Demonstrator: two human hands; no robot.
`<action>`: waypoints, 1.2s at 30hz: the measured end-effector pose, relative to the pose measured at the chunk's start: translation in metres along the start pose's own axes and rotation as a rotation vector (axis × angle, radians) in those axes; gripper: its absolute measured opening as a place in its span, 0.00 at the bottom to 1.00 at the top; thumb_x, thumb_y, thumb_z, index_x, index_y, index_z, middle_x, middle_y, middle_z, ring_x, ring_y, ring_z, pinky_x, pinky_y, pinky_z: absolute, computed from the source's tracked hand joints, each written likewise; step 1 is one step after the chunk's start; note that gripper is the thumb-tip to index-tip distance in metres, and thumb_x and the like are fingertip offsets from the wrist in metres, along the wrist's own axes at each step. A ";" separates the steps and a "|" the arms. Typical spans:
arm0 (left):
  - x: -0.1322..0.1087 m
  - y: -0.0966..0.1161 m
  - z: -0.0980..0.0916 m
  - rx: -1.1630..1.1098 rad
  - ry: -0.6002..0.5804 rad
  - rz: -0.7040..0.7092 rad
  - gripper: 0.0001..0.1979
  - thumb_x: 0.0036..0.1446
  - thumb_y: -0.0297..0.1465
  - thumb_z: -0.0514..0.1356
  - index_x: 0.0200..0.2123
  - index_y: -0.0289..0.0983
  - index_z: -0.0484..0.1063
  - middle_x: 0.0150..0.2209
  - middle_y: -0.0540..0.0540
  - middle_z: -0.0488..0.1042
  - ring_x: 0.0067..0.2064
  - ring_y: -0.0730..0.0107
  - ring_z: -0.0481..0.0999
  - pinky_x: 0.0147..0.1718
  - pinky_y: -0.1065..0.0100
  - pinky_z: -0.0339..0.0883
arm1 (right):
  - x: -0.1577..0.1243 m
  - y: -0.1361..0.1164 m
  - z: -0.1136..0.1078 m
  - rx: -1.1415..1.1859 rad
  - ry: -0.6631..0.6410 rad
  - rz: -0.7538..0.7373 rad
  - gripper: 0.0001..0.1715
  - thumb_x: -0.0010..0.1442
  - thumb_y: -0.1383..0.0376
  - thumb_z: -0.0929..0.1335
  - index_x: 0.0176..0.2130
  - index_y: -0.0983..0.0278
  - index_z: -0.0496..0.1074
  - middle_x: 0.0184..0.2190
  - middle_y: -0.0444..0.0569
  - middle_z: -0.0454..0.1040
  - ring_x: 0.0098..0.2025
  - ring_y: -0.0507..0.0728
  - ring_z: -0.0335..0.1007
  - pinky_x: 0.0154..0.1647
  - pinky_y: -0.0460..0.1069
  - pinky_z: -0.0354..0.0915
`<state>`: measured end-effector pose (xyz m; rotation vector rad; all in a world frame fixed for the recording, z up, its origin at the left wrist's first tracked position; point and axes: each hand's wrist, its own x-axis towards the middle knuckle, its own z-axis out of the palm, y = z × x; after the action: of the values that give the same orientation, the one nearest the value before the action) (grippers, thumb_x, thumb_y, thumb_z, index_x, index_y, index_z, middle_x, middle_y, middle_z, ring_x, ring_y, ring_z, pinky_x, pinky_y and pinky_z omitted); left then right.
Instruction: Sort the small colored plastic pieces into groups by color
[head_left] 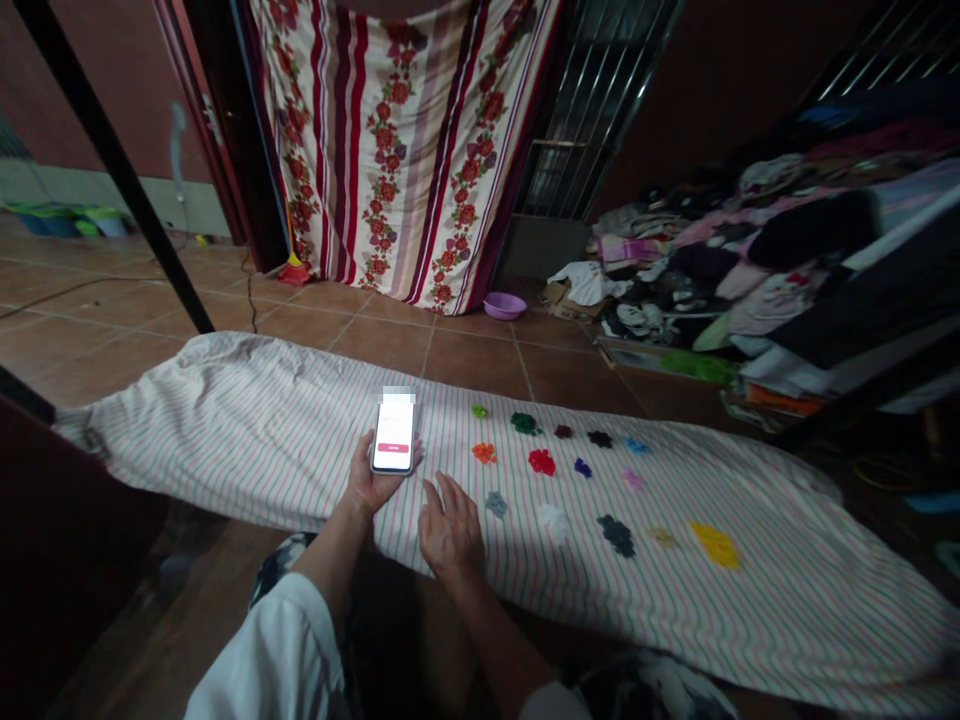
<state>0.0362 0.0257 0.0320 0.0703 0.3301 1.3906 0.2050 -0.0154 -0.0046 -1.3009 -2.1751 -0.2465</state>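
Observation:
My left hand [365, 478] is wrapped round a smartphone [394, 428] from below, its screen lit white with a red bar near the bottom. Just to the right, my right hand [452, 532] hovers over the cloth's near edge, fingers apart and holding nothing. It is apart from the phone. Small piles of coloured pieces lie to its right on the striped cloth [292, 440]. Nearest are a grey pile [496, 504], an orange pile [484, 453] and a white pile [553, 522]. Farther right are a dark grey pile [616, 536] and a yellow pile [715, 544]. The single pieces are too small to name.
Beyond the cloth is a tiled floor with a purple basin [505, 306] and a red dustpan or broom [295, 268]. A floral curtain [397, 150] hangs behind. Heaped clothes [750, 250] fill the back right. A dark pole [120, 170] slants across the left.

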 end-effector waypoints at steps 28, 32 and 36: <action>0.004 0.000 -0.009 0.005 -0.038 0.019 0.34 0.59 0.41 0.54 0.65 0.33 0.55 0.52 0.31 0.74 0.53 0.47 0.74 0.53 0.45 0.65 | 0.001 -0.003 -0.005 0.025 -0.002 0.008 0.20 0.63 0.68 0.62 0.53 0.65 0.72 0.55 0.56 0.71 0.58 0.61 0.63 0.56 0.56 0.60; 0.003 0.000 -0.007 0.001 -0.034 0.018 0.34 0.59 0.41 0.54 0.65 0.32 0.55 0.51 0.31 0.74 0.53 0.49 0.74 0.54 0.47 0.65 | 0.001 -0.002 -0.005 0.025 -0.009 0.004 0.20 0.63 0.68 0.62 0.53 0.65 0.72 0.56 0.56 0.70 0.58 0.61 0.62 0.56 0.56 0.60; 0.003 0.001 -0.006 -0.014 -0.030 0.007 0.33 0.58 0.40 0.54 0.65 0.33 0.55 0.51 0.32 0.75 0.54 0.49 0.74 0.54 0.47 0.65 | 0.002 -0.003 -0.006 0.013 -0.026 0.021 0.20 0.63 0.69 0.62 0.53 0.64 0.72 0.56 0.56 0.71 0.58 0.61 0.62 0.56 0.56 0.59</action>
<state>0.0342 0.0280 0.0259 0.0812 0.2952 1.3976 0.2037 -0.0184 0.0012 -1.3261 -2.1795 -0.2079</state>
